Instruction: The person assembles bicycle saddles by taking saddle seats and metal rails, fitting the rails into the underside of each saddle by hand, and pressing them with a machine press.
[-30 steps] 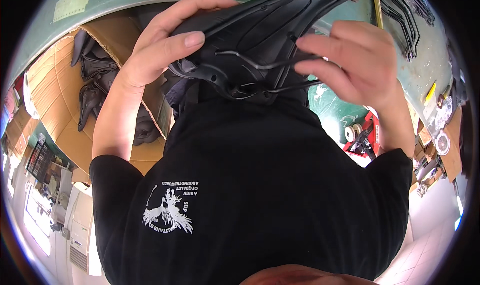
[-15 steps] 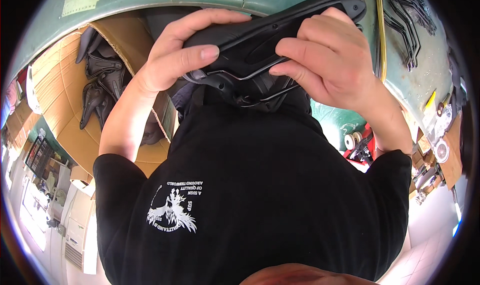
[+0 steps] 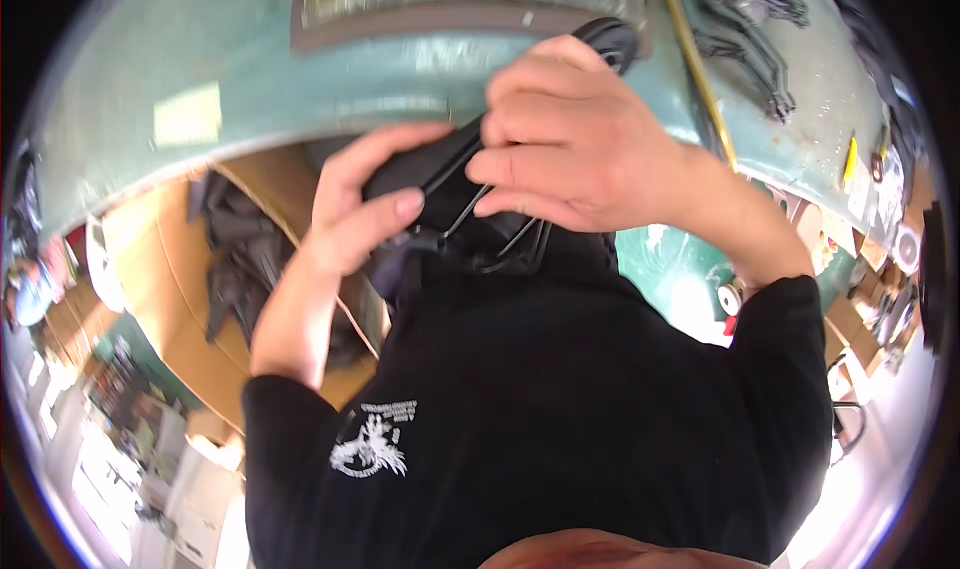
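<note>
Here, both hands are gripping a black saddle turned underside up, held close against the chest. The left hand is clamping its left end, thumb lying across the wire rails. The right hand is closing over the top, fingers curling down onto the rails. The fitting looks unfinished, though blur is hiding detail. A green bench is lying just beyond both hands.

Just one view, a head-worn fisheye cam, left of a pair. It looks steeply down the wearer's own chest, so the black T-shirt fills the lower frame, v. close. The green workbench curves across the top, edges bending w/ the lens. No 2nd view to overlap.
</note>
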`<state>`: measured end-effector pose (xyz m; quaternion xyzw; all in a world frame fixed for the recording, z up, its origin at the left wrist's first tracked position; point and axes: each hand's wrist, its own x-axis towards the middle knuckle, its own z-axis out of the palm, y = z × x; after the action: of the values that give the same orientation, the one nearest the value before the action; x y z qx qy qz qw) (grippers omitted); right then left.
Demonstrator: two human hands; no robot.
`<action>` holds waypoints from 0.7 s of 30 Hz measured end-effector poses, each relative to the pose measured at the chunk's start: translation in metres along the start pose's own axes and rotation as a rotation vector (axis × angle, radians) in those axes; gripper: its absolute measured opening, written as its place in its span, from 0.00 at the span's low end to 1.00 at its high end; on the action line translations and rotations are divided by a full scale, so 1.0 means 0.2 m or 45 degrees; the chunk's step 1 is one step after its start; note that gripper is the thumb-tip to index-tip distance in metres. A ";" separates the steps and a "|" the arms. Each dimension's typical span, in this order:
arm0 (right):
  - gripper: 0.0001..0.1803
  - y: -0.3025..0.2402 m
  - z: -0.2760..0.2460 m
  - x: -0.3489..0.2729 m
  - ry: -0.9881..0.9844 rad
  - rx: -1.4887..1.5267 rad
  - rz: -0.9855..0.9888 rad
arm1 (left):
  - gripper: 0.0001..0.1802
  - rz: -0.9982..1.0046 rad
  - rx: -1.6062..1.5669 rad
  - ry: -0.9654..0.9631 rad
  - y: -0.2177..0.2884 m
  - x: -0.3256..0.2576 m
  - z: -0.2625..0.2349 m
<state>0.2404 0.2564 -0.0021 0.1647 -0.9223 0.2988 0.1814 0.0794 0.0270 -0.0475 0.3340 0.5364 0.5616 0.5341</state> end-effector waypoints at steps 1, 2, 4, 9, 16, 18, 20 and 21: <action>0.20 0.02 -0.02 0.02 0.190 -0.028 -0.009 | 0.35 0.042 0.035 0.040 0.01 0.02 -0.02; 0.29 0.03 -0.07 0.01 0.282 -0.152 0.095 | 0.35 0.084 0.068 -0.005 0.02 0.07 0.00; 0.34 0.01 -0.08 0.00 0.444 -0.193 0.348 | 0.34 0.092 -0.405 0.346 0.04 0.16 0.09; 0.34 0.17 0.02 -0.01 0.636 -0.309 0.771 | 0.29 0.093 -0.564 0.522 0.18 0.52 0.12; 0.23 0.51 0.02 0.10 0.887 -0.654 0.722 | 0.12 1.044 1.358 0.793 0.25 0.96 0.07; 0.21 0.61 -0.03 0.16 0.938 -0.700 0.702 | 0.14 1.120 1.438 0.881 0.26 1.09 0.04; 0.18 0.71 -0.04 0.23 0.987 -0.775 0.716 | 0.14 1.114 1.459 0.863 0.30 1.17 -0.03; 0.18 0.71 -0.03 0.23 0.990 -0.779 0.716 | 0.13 1.123 1.467 0.839 0.32 1.20 -0.05</action>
<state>0.1428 0.3611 -0.0471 -0.2694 -0.8407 0.0935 0.4604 0.0052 0.2641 -0.0361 0.5559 0.6911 0.4254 -0.1801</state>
